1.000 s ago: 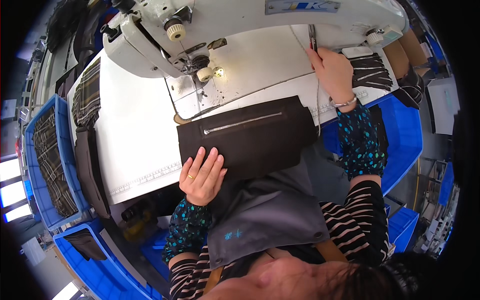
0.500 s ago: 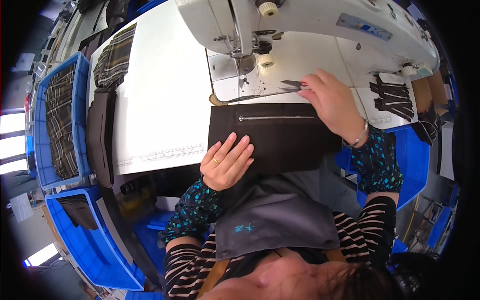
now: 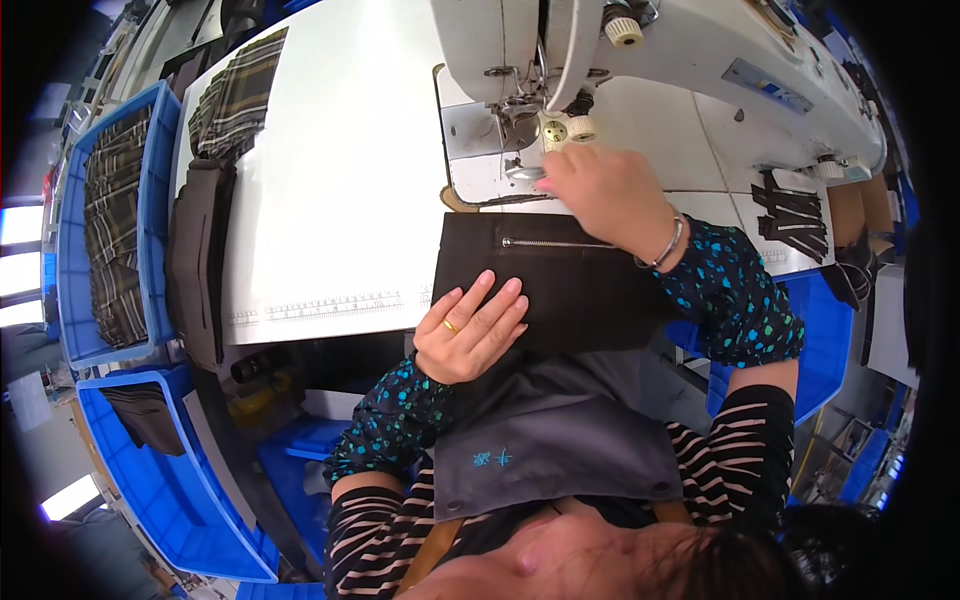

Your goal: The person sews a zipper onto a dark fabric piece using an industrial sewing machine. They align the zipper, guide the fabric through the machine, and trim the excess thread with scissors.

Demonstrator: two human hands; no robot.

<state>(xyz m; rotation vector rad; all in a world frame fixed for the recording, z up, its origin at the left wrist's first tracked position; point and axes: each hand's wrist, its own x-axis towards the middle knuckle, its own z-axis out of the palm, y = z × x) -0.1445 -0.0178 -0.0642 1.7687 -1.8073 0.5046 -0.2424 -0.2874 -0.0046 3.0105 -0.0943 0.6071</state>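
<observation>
A dark brown fabric panel (image 3: 580,290) with a silver zipper (image 3: 560,243) set near its upper edge lies across the table's front edge and hangs toward my lap. On the panel's left part rests my left hand (image 3: 465,335), fingers stretched flat over the cloth. My right hand (image 3: 605,195) is closed around a small pair of thread snips (image 3: 526,173). Their blades point left over the machine bed, in front of the presser foot (image 3: 515,130); most of the handle is hidden in my fist.
The sewing machine (image 3: 690,50) spans the far side. Dark zipper strips (image 3: 793,215) lie at right. Striped cloth pieces (image 3: 238,95) and a stack of dark panels (image 3: 200,260) line the table's left edge, beside blue bins (image 3: 165,220).
My right hand has moved left and slightly away with the snips, bringing them closer to the presser foot. My left hand stays flat on the panel; the whole view has shifted a little.
</observation>
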